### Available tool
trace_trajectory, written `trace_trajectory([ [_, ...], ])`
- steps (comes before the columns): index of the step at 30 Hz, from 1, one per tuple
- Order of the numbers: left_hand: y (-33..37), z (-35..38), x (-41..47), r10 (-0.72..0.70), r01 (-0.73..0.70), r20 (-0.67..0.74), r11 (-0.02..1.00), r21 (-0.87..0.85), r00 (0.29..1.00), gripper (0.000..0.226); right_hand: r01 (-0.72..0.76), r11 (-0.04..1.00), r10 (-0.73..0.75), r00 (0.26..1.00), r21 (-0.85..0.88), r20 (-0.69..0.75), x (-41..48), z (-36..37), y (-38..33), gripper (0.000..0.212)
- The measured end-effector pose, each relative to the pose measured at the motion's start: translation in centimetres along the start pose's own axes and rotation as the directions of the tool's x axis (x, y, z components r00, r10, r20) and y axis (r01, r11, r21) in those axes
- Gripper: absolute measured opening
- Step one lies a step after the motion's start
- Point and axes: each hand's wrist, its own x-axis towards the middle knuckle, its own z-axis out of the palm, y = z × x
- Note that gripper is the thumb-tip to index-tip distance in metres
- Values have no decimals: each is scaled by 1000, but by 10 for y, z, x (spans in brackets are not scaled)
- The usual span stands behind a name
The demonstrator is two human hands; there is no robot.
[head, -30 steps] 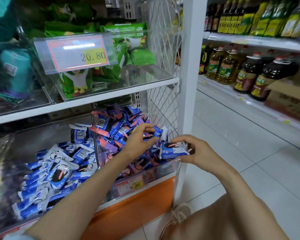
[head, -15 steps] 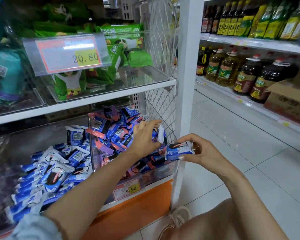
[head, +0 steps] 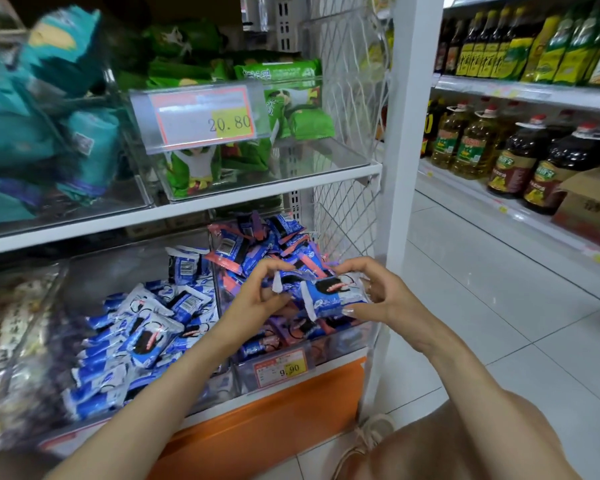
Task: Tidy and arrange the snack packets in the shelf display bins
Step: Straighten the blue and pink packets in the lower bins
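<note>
Two clear bins on the lower shelf hold blue and white snack packets. The right bin (head: 347, 344) is heaped with blue and pink packets (head: 257, 244); the left bin (head: 219, 382) holds a looser pile (head: 142, 337). My right hand (head: 385, 292) grips a blue and white packet (head: 329, 296) above the right bin's front. My left hand (head: 260, 292) pinches the white end of another blue packet (head: 284, 284) right beside it, over the same bin.
The upper shelf carries a clear bin of green packets (head: 291, 109) behind a 20.80 price tag (head: 201, 116), with teal bags (head: 32, 133) to the left. A white upright post (head: 409, 168) and wire mesh side panel (head: 343, 220) bound the right. Oil bottles (head: 520, 157) line the far aisle shelf.
My right hand has brought its packet left and up, in over the right bin toward my left hand. My left hand has lifted a packet end out of the heap.
</note>
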Motion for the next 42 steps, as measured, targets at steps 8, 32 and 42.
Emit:
trace_trajectory([
  [8,12,-20,-22,-85,79,-19,975,-205,996,29,94,996,-94,995,8,-25,11,13,-10,47],
  [32,-48,-131,-56,6,93,-674,990,111,738,37,-150,930,24,936,-336,-352,64,45,9,14],
  [42,-64,-123,-56,151,258,-617,813,522,773,37,-210,782,79,968,-587,-240,70,43,29,35],
])
